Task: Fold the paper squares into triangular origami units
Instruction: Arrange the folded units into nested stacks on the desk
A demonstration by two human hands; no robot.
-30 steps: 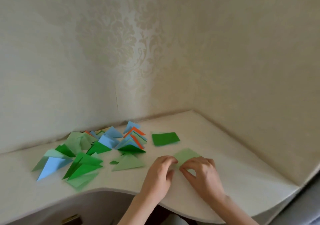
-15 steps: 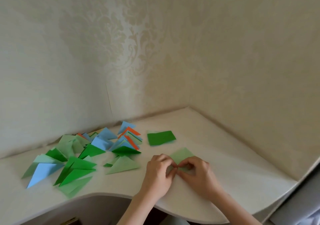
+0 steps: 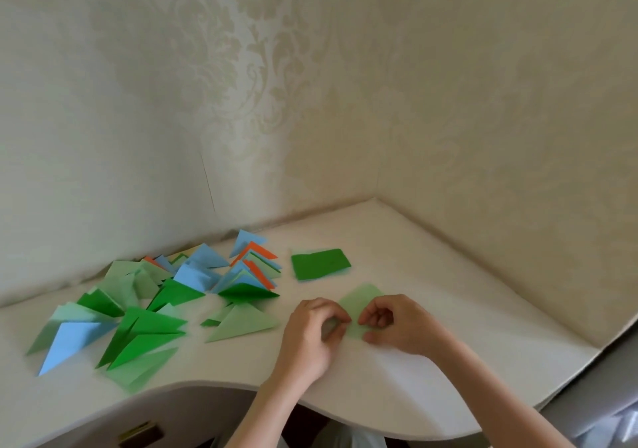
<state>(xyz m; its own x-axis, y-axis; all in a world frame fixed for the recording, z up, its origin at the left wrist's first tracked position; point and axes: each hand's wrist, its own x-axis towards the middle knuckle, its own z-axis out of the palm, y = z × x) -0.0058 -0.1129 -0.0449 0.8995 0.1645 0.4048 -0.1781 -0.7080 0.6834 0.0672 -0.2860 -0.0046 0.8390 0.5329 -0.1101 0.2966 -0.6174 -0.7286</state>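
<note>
**Pale green square mid-fold, both hands pinching at its near edge**

Nearest the camera, the curved front edge of the white desk [image 3: 397, 396]; surface smooth, matt, lightly sheened. Two bare forearms come up over that edge.

Left hand [image 3: 310, 333]: fingers curled, tips pinching the near-left part of the pale green paper [image 3: 360, 297]. Right hand [image 3: 397, 327]: fingers likewise curled, thumb underneath, pinching the near-right part of the same sheet. The two sets of fingertips almost meet over the middle of the paper. Judgement: the hands work opposite sides so that edges can be brought together and a crease set symmetrically. Which fold of the sequence this is cannot be told; the hands cover the near half. The far corner of the sheet lies flat on the desk, pointing away. Paper looks thin, matt, easily creased.

Left of the hands, a loose pile of folded triangles [image 3: 148, 313]: pale green, dark green, light blue, a few with orange edges. Sharp points, flat layers, some slightly sprung open along the fold. Probably finished units set aside out of the working area; nearest one is a pale green triangle [image 3: 241, 323], just beside the left hand.

Beyond the hands, a dark green stack of squares [image 3: 319, 263], flat, apart from the pile; likely unfolded stock kept within reach.

Farthest: wallpaper [image 3: 259, 85], cream, embossed damask pattern, meeting at a corner behind the desk.
</note>
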